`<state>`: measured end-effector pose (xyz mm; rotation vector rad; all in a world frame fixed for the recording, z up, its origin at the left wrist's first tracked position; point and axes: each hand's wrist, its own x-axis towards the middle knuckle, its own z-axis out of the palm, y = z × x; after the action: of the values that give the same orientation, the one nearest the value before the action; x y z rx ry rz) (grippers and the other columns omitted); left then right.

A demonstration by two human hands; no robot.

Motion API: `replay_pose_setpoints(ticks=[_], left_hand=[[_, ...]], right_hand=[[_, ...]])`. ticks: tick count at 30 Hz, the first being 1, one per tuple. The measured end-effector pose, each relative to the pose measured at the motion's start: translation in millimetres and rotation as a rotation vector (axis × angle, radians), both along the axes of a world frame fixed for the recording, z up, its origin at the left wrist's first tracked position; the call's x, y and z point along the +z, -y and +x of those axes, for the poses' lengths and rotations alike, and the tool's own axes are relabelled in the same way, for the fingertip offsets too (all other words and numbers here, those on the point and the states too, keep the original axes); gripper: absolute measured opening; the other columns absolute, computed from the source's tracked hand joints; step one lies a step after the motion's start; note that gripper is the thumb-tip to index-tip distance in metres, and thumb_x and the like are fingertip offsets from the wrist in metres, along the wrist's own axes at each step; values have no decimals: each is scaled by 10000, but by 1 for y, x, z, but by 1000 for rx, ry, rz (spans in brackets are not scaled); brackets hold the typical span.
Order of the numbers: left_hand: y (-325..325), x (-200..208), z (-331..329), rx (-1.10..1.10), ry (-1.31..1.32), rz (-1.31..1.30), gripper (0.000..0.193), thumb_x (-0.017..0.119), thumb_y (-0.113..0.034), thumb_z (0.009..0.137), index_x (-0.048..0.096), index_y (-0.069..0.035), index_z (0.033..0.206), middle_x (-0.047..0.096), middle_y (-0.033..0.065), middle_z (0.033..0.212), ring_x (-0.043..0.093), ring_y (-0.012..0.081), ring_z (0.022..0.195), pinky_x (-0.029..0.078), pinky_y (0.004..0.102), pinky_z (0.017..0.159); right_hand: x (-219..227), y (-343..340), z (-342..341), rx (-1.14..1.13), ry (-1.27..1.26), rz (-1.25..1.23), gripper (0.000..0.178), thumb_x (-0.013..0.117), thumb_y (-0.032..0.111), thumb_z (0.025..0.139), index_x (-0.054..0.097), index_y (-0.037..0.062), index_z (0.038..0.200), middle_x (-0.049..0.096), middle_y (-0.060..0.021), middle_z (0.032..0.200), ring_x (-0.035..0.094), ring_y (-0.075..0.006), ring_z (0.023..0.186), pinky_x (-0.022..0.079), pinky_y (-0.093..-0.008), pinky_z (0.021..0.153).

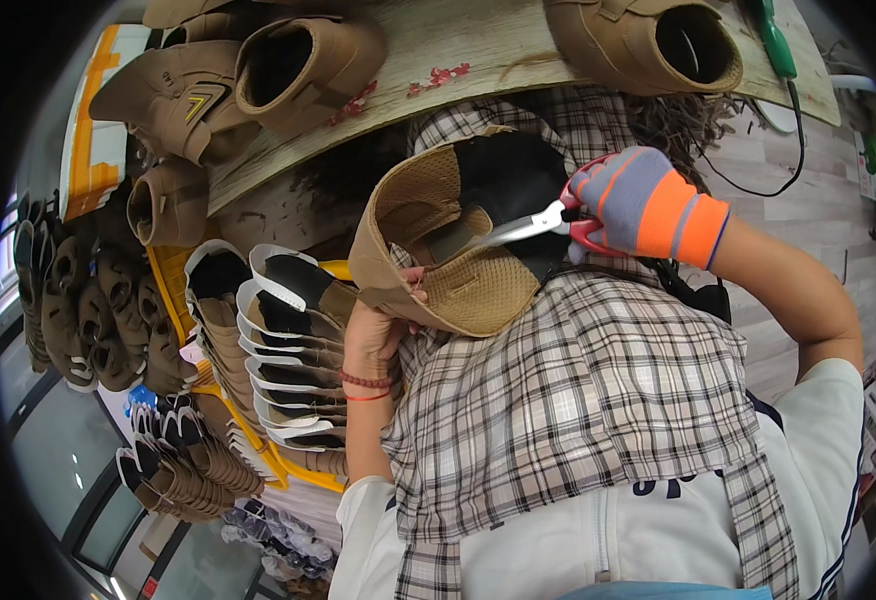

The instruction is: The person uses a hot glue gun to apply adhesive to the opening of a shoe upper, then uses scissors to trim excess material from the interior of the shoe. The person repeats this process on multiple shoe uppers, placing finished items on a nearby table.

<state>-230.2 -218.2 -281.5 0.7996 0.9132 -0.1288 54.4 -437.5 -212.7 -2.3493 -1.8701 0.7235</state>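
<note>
My bare left hand point(372, 332) grips the lower left edge of a tan shoe upper point(386, 232), its fingers partly hidden behind the material. The upper is turned so its mesh inside and black lining face me, above the plaid apron point(568, 390) over my lap. In an orange and grey glove, my right hand point(648, 205) is closed round the red handles of a pair of scissors point(536, 227). Their blades point left into the upper, with the tips near a tan flap inside. Whether the blades touch the flap I cannot tell.
A wooden bench point(458, 55) with trimmings under it runs across the top, bearing several brown shoe uppers point(298, 65). A green-handled tool point(776, 45) with a black cord lies at its right. On the left, stacked uppers point(298, 340) with white edges stand by a yellow rack point(268, 460).
</note>
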Motion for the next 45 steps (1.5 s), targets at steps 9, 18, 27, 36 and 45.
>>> replay_pose_setpoints(ticks=[9, 18, 27, 36, 45], left_hand=[[-3, -17, -8, 104, -6, -136, 322, 755, 14, 737, 661, 19, 1045, 685, 76, 943, 659, 171, 785, 559, 298, 664], [-6, -10, -2, 61, 25, -199, 301, 724, 47, 757, 663, 13, 1050, 679, 90, 992, 653, 204, 897, 554, 349, 804], [-4, -9, -2, 67, 53, -206, 301, 705, 66, 770, 651, 42, 1065, 676, 115, 1023, 648, 218, 937, 545, 356, 846], [-6, -15, -8, 168, 15, -186, 300, 715, 93, 751, 669, 20, 1038, 687, 102, 970, 664, 212, 881, 562, 347, 810], [-8, -22, -12, 155, 27, -175, 298, 722, 90, 739, 677, 20, 1025, 688, 100, 971, 663, 212, 875, 557, 353, 819]], right_hand=[[-5, -37, -35, 131, 177, 181, 241, 709, 302, 734, 679, 104, 869, 659, -63, 848, 630, -232, 867, 457, -337, 746], [-11, -49, -39, 178, 106, 134, 239, 699, 325, 740, 671, 110, 840, 663, -60, 744, 652, -241, 703, 482, -336, 623], [-8, -37, -14, 54, -17, 184, 405, 724, 420, 738, 687, 90, 969, 671, -87, 912, 631, -242, 909, 475, -334, 816], [-12, -57, -32, 209, 98, 148, 415, 756, 447, 677, 674, 89, 870, 648, -65, 852, 625, -232, 820, 473, -334, 744], [-10, -55, -26, 275, 133, 279, 350, 682, 385, 736, 656, 76, 897, 633, -77, 865, 604, -236, 825, 468, -335, 724]])
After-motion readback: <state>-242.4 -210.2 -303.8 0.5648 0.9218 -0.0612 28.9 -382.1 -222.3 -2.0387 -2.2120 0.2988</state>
